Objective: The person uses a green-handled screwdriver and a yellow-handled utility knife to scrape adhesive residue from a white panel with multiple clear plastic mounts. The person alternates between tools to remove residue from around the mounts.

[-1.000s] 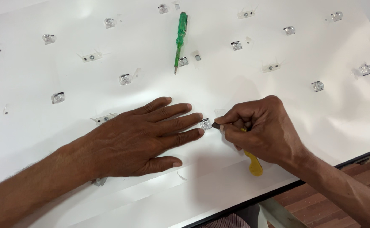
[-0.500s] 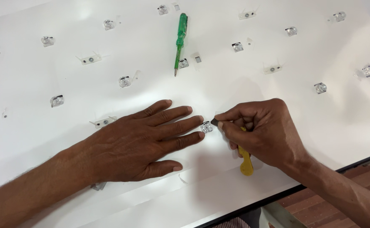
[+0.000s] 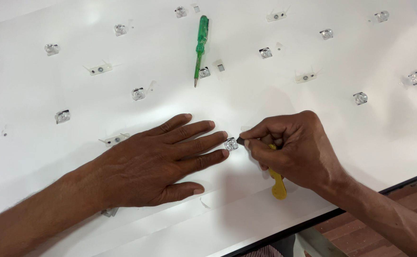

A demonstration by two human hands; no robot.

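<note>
Left hand (image 3: pixel 156 164) pressed flat, fingers spread, steadying white reflector sheet (image 3: pixel 122 223) beside small clear domed lens (image 3: pixel 231 143); yellow-handled tool (image 3: pixel 278 181) pinched in right hand (image 3: pixel 291 150), tip at lens, near sheet's front edge.

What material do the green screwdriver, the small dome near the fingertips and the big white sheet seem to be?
Green screwdriver: translucent glossy plastic handle, dark metal-looking shaft. Small dome: clear plastic or glass; it glints. White sheet: thin, slightly glossy, probably plastic film, with cut flaps. Right hand grips a yellow plastic-looking handle.
</note>
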